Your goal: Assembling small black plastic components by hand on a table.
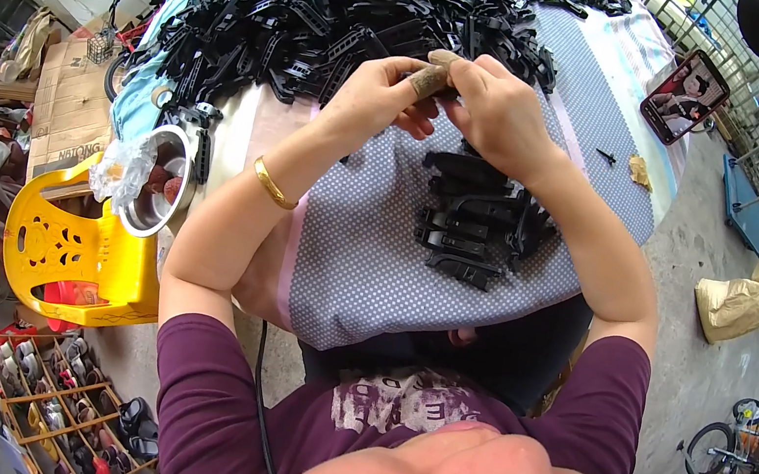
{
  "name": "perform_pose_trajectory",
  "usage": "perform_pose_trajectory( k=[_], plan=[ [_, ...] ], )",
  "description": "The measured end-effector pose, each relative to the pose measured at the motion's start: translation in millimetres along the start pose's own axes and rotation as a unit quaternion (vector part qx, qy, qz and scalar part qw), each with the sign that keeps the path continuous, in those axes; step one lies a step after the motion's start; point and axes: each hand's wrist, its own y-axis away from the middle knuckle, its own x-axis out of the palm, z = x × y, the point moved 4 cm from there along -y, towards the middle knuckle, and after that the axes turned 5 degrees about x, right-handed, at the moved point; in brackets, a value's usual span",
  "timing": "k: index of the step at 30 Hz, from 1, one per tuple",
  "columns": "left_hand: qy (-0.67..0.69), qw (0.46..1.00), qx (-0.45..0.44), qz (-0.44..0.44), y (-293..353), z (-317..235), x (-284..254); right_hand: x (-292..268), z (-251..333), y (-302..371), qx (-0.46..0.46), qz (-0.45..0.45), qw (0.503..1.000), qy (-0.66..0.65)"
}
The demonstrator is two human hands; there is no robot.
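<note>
- A large heap of narrow black plastic parts (334,21) covers the far side of a table dressed in a grey-blue cloth with small white dots (349,242).
- At the heap's near edge, the left hand (384,97) has its fingers curled inward, partly closed; a brown wrap (428,82) circles one digit.
- Just beside it, also at the heap's near edge, the right hand (497,107) is bent with thumb and fingers drawn together, meeting the left hand's fingertips. Something dark shows between the two hands, but whether either has hold of it I cannot tell.
- Nearer the person than the heap, below the right hand, a small group of black plastic parts (463,225) lies roughly side by side on the cloth.
- Left of the heap's near end stands a round silver metal bowl (185,191) with dark reddish round items (172,189) in it and a crumpled clear plastic bag (121,166) over its side, above a yellow plastic chair (121,271).
- Right of the heap, a dark-framed phone (685,97) shows a lit picture.
- Farther right of the heap, a crumpled tan sack (742,299) stands on the grey floor (670,313).
</note>
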Motion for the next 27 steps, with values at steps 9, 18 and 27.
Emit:
perform_pose_trajectory(
  k=[9, 18, 27],
  plan=[
    [0.051, 0.997, -0.031, -0.046, -1.8, 7.2, -1.4, -21.5, -121.4, 9.4, 0.198, 0.02, 0.97, 0.137],
    [0.075, 0.993, -0.057, -0.066, 1.5, 9.7, -8.0, -23.4, -72.6, -1.3, 0.138, -0.033, 0.98, 0.138],
    [0.143, 0.987, -0.06, -0.046, -0.1, 10.2, -1.2, -19.7, -21.9, -2.0, 0.063, -0.011, 0.998, -0.026]
  ],
)
